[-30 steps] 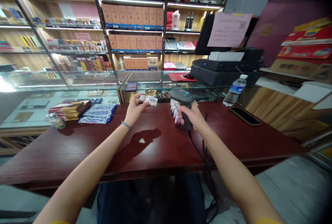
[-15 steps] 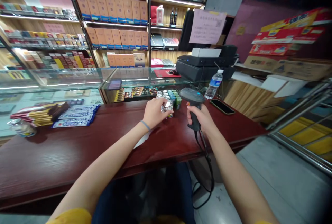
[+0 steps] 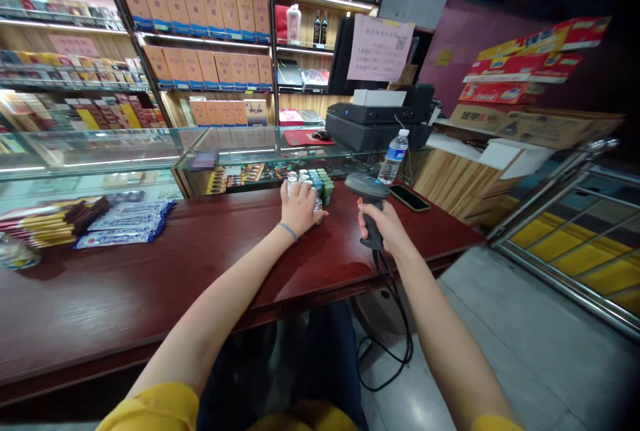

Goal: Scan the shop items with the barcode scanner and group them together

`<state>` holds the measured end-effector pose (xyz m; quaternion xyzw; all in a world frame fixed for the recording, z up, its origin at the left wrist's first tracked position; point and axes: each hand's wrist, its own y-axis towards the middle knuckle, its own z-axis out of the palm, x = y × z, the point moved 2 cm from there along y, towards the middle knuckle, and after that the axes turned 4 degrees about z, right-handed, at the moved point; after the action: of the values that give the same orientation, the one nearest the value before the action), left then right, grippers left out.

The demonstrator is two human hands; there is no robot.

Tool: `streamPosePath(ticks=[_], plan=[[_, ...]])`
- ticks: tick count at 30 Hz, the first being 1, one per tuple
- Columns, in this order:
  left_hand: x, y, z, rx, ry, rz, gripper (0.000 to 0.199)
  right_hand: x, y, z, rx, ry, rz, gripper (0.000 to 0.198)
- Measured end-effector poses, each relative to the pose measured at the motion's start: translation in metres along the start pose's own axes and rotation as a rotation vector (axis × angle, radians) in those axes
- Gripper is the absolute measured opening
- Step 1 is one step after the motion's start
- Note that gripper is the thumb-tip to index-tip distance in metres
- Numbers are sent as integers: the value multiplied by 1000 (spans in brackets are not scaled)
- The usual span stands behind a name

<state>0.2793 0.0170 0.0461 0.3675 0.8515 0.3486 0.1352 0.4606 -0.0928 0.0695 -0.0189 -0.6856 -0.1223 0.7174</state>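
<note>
My left hand reaches over a cluster of small silver-capped jars at the back of the dark red counter. Its fingers are spread and bent across their tops, and the thumb points right beside one nearer jar. Part of the cluster is hidden under the hand. Just right of it stand small green-topped containers in rows. My right hand is wrapped round the handle of a black barcode scanner, held above the counter with its head pointing left. A cable hangs from its grip.
The counter also bears blue-and-white packets, brown-and-gold packs, a jar, a water bottle and a phone. Behind are a glass case, a monitor and shelves. A metal rail stands at the right.
My left hand has gone from pinching a silver-capped jar to lying spread over the cluster. The scanner stays in my right hand. The view has swung slightly right.
</note>
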Motion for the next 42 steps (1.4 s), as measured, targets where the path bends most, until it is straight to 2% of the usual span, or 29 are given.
streamPosePath(ticks=[10,16,22,29,34,38,42], plan=[[3,-8,1,21,-61,-68,56,-8,1,-5,-8,30,19,16],[5,-16,-2,55,-63,-43,46,-10,2,-4,-4,46,17,18],[5,-13,4,36,-66,-46,43,-10,2,-1,8,41,25,20],[12,-16,-1,29,-87,-7,60,-5,5,6,11,24,35,21],[48,-26,-25,10,-52,0,68,0,9,15,29,24,21,20],[97,-48,-53,-36,-6,-60,66,6,15,30,58,12,10,20],[154,-82,-85,-83,58,-165,65,9,22,52,93,15,10,21]])
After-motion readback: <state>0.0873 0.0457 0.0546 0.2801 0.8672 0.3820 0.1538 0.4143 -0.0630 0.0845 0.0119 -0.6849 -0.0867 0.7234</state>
